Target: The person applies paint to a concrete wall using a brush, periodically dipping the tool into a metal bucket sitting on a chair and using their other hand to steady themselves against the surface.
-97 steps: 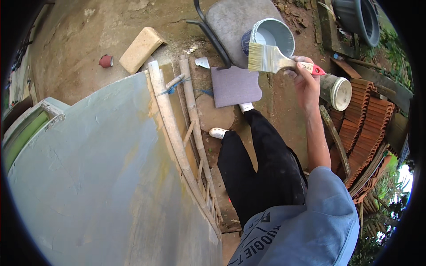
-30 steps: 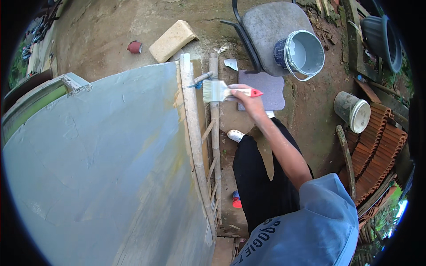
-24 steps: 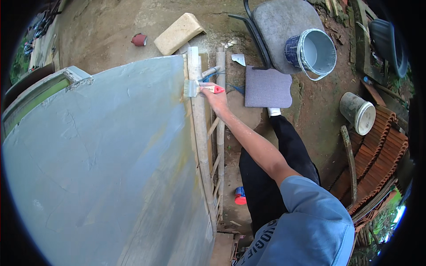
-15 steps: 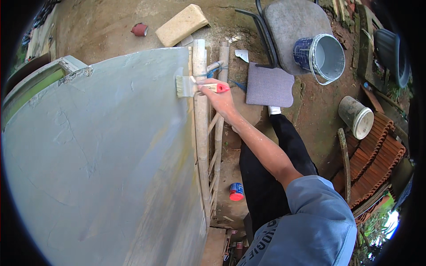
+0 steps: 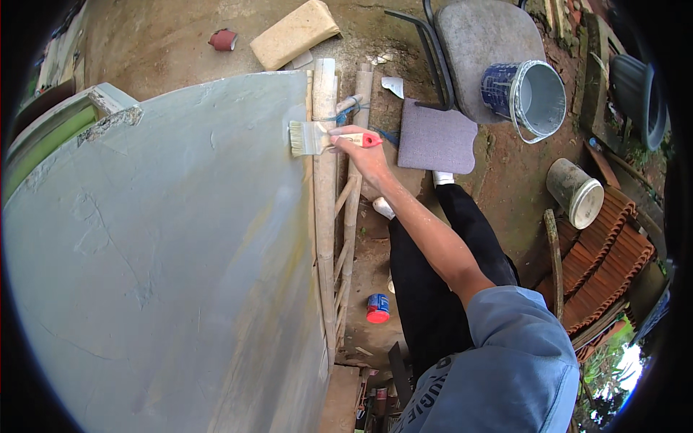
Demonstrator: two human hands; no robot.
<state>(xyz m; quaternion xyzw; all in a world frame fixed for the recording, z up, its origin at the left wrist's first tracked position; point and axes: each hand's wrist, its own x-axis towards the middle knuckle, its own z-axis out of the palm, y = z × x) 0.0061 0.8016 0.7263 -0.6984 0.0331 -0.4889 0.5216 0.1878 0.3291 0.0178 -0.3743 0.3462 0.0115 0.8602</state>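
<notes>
My right hand (image 5: 362,150) grips a wide flat paintbrush (image 5: 316,138) with pale bristles and a handle ending in red. The bristles rest on or right beside the grey wall (image 5: 166,202), close to its right border. Just under the brush and hand runs an upright bamboo pole (image 5: 326,209) along that border. Greyish wet-looking streaks and some yellowish stains show on the wall. Pale specks dot my right forearm. My left hand is out of sight.
A blue paint bucket (image 5: 498,90), grey inside, sits on a grey chair seat (image 5: 462,43). Nearby lie a purple-grey cushion (image 5: 437,137), a pale block (image 5: 294,35), a dirty white bucket (image 5: 563,180), stacked roof tiles (image 5: 606,260) and a blue-and-red can (image 5: 377,308). A green-edged window frame (image 5: 54,144) borders the wall.
My right hand and the paintbrush have shifted slightly to the right and up, the grip unchanged. The view has moved a little, and a white-covered foot now shows below my wrist.
</notes>
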